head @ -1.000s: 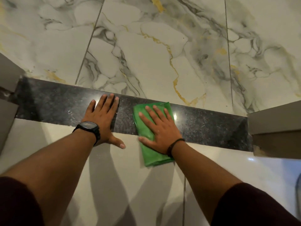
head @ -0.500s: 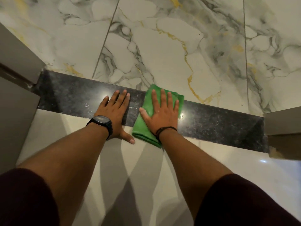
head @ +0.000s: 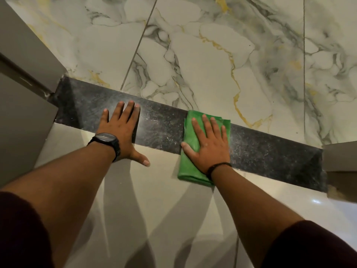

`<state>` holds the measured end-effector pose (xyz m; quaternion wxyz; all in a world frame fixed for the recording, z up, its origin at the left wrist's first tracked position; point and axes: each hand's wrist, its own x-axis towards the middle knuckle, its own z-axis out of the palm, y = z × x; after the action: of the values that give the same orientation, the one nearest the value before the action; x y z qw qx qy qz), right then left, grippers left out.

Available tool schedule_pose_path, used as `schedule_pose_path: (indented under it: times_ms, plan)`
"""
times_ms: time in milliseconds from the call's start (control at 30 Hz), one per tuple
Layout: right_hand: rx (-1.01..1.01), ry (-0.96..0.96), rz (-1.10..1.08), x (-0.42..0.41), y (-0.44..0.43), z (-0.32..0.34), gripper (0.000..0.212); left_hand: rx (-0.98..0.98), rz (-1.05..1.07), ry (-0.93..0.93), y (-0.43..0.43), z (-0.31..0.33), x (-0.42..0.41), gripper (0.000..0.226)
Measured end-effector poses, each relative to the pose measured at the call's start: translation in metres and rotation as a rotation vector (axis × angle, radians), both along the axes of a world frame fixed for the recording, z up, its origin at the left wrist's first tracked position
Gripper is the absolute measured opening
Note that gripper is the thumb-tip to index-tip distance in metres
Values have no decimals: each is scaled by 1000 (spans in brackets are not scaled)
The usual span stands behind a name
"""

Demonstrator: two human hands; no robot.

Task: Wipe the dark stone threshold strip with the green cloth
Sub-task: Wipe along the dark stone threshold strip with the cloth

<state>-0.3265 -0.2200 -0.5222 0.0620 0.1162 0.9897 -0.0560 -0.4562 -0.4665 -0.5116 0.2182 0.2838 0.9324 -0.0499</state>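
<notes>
The dark stone threshold strip (head: pixel 160 128) runs across the floor from the left door frame down to the right one, with faint smear marks on it. A folded green cloth (head: pixel 188 167) lies across the strip near its middle. My right hand (head: pixel 208 144) presses flat on the cloth, fingers spread, palm covering most of it. My left hand (head: pixel 119 132), with a black watch at the wrist, rests flat on the bare strip to the left, a gap of stone between it and the cloth.
Grey door frame posts stand at the strip's left end (head: pixel 25 105) and right end (head: pixel 340 163). White marble tiles with gold and grey veins (head: pixel 212 60) lie beyond the strip. Plain pale tiles (head: pixel 154 209) lie on my side.
The cloth and my right hand have slid to the right along the strip, away from my left hand, opening a gap of bare stone. The view has shifted to the left.
</notes>
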Motion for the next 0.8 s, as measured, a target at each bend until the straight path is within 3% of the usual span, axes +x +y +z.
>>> schedule_pose_path:
  times_ms: [100,200,333,500,600,800]
  plan:
    - [-27,12,-163,-26,-29,1,79,14,-10,8,-3,0,-2,166]
    - [-44,-4,-114,-52,-63,2,78,3,-41,-1,-13,3,-4,161]
    - [-77,-3,227,-62,-95,5,78,-8,48,1,-41,4,-6,158]
    - [-71,1,671,-44,-52,3,77,2,172,17,-74,3,-12,165]
    - [-70,12,574,-46,-53,1,77,10,176,26,-80,3,-18,168]
    - [-47,11,115,-98,-115,4,77,18,153,-19,-87,6,-25,165]
